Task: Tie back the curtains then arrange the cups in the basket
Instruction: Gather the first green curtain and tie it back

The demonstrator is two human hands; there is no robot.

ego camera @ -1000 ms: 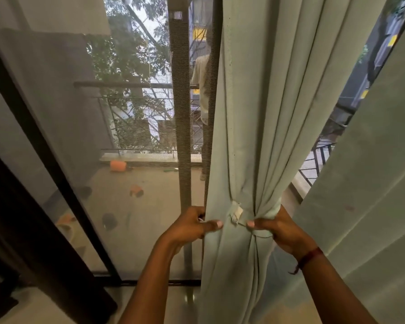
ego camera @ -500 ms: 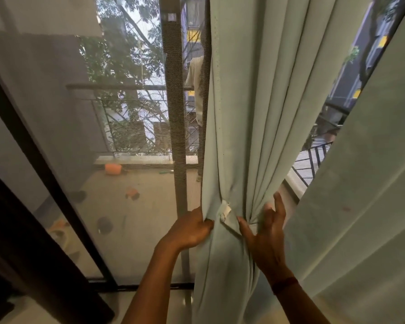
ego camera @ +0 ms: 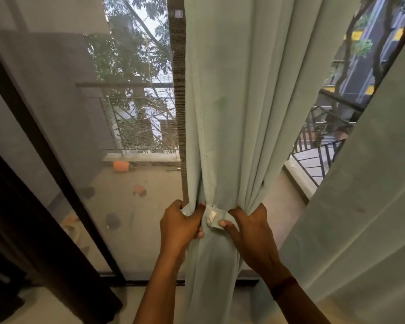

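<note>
**Curtain being gathered at the balcony door**

The left grip (ego camera: 181, 224) and right grip (ego camera: 250, 230) are being clamped on the pale green curtain (ego camera: 232, 113) at its bunched waist, either side of a white tab (ego camera: 212, 215). Beyond, the balcony floor (ego camera: 154, 206) and an orange pot (ego camera: 121, 166) are being veiled by the mesh screen (ego camera: 80, 113).

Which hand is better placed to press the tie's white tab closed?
Probably right: the right hand has its thumb on the tie beside the white tab; the left hand grips bunched curtain.

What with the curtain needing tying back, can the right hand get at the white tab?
Probably yes: the right hand grips the curtain just beside the white tab, its thumb almost touching it, with nothing between.
</note>
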